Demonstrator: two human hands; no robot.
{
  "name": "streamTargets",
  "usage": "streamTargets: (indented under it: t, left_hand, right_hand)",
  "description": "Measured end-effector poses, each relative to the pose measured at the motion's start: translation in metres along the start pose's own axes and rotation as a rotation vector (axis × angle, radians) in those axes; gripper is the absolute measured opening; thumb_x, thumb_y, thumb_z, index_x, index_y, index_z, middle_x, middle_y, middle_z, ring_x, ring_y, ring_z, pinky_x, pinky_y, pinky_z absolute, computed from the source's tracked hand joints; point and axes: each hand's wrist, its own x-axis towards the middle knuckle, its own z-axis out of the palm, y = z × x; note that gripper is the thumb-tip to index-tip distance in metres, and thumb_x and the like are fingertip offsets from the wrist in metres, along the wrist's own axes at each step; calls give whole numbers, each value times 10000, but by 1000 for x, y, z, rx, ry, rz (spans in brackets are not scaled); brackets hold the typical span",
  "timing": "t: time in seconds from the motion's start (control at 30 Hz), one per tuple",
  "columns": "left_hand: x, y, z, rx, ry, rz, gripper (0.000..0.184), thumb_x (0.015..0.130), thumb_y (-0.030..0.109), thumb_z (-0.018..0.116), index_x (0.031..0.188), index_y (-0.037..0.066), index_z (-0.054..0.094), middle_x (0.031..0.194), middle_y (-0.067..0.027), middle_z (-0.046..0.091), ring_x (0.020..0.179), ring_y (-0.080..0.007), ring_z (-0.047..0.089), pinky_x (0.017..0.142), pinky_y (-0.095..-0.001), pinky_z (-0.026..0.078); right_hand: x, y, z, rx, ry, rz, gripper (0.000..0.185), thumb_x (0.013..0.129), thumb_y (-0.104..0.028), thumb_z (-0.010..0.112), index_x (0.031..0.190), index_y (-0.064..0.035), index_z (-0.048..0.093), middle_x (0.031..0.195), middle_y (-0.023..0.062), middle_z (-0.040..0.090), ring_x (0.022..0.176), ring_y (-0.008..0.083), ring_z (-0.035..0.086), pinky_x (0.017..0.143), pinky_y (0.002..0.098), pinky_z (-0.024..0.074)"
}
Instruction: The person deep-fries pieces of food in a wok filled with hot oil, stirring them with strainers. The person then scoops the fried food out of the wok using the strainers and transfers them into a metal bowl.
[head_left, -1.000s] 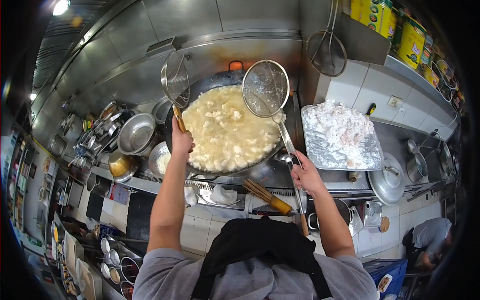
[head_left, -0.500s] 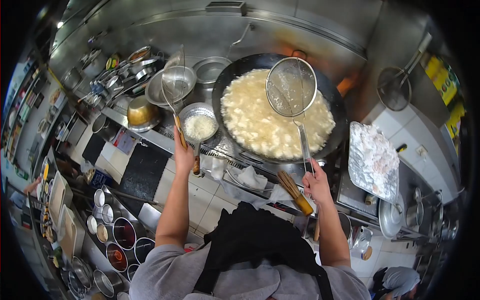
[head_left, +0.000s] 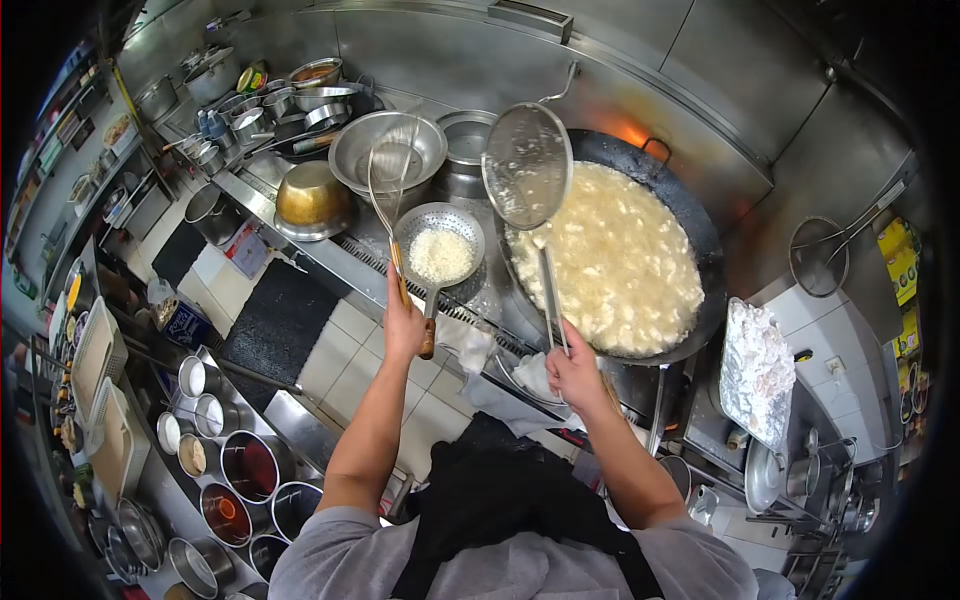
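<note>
My left hand (head_left: 405,328) is closed around the wooden handle of a wire skimmer (head_left: 388,178), which looks blurred in front of a metal bowl (head_left: 345,150). Just right of that handle is a perforated ladle (head_left: 474,228) holding pale crumbs (head_left: 440,254). In my right hand (head_left: 578,376) is the metal handle of a round mesh strainer (head_left: 527,165), tilted above the left edge of a large black wok (head_left: 712,262). Small bits cling to the mesh. Pale battered pieces (head_left: 610,265) bubble in oil across the wok.
Flame (head_left: 630,130) glows behind the wok. At right lies a foil-lined tray (head_left: 757,375) of white-coated pieces, below a hanging strainer (head_left: 818,257). A brass-coloured pot (head_left: 312,200) stands at left on the counter. Several sauce pots, including a red one (head_left: 250,466), fill the lower left.
My right hand has carried the mesh strainer left, from over the middle of the wok to its left edge, and tilted it. My left hand still holds the skimmer. The camera view has shifted.
</note>
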Motion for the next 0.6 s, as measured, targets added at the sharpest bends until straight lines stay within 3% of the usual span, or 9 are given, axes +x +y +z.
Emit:
streamTargets:
  t: [0.03, 0.1, 0.17, 0.23, 0.3, 0.37, 0.4, 0.53, 0.6]
  left_hand:
    - [6, 13, -9, -31, -16, -1, 778, 854, -89, 426, 1532, 151, 129, 1439, -212, 419, 1198, -329, 543, 976, -352, 435]
    - [19, 17, -19, -72, 138, 252, 772, 848, -94, 419, 1531, 132, 139, 1336, -168, 486, 1047, -262, 595, 882, -326, 482]
    - [25, 20, -29, -159, 101, 245, 801, 842, -100, 419, 1535, 184, 136, 1093, -91, 535, 764, -146, 564, 647, -276, 503]
    - [16, 44, -40, -300, 76, 111, 798, 852, -102, 435, 1536, 175, 133, 1126, -94, 512, 773, -135, 526, 668, -263, 484]
    - [10, 52, -43, -365, 48, 78, 800, 854, -105, 441, 1536, 176, 133, 1083, -75, 503, 723, -109, 488, 633, -236, 471]
    - [1, 64, -45, -462, 42, 49, 821, 840, -111, 436, 1535, 197, 127, 992, -44, 485, 622, -77, 455, 505, -215, 421]
    - [-3, 68, -43, -509, 32, 39, 833, 838, -112, 429, 1533, 232, 123, 957, -35, 479, 568, -64, 438, 435, -207, 378]
    - [-12, 69, -39, -578, -34, -18, 849, 839, -118, 425, 1528, 274, 122, 934, -37, 493, 528, -59, 422, 400, -214, 363]
    - [-16, 73, -36, -602, -49, -49, 851, 842, -116, 422, 1529, 278, 110, 922, -38, 500, 503, -47, 400, 395, -206, 348]
  right_hand:
    - [7, 4, 11, 6, -1, 0, 569, 937, -36, 448, 1475, -177, 322, 623, -11, 424, 433, 54, 355, 393, 225, 337]
    - [23, 19, 24, -220, -25, -44, 566, 924, -35, 452, 1466, -157, 342, 687, 34, 557, 498, 133, 506, 482, 292, 444]
    - [46, 51, 27, -563, 23, -311, 574, 904, -29, 463, 1457, -136, 351, 902, 159, 681, 747, 300, 663, 707, 383, 521]
    - [51, 50, 46, -791, 44, -455, 604, 889, -32, 462, 1467, -141, 321, 1146, 256, 624, 1029, 423, 612, 894, 451, 477]
    - [70, 66, 50, -836, 34, -301, 656, 870, -10, 436, 1485, -185, 289, 1178, 288, 585, 1063, 433, 582, 898, 475, 473]
    - [86, 82, 47, -1132, -13, -61, 733, 832, 21, 421, 1500, -236, 260, 1132, 277, 611, 1033, 407, 610, 884, 480, 479]
    - [99, 105, 40, -1190, 12, -44, 784, 803, 34, 431, 1506, -261, 247, 1085, 269, 632, 1007, 395, 625, 857, 480, 487]
    - [95, 103, 44, -1169, 13, 52, 778, 807, 14, 448, 1507, -256, 245, 1062, 262, 640, 989, 398, 628, 839, 481, 491]
    - [79, 92, 48, -1024, 27, -83, 770, 784, 33, 441, 1494, -219, 279, 994, 300, 637, 934, 434, 630, 823, 496, 489]
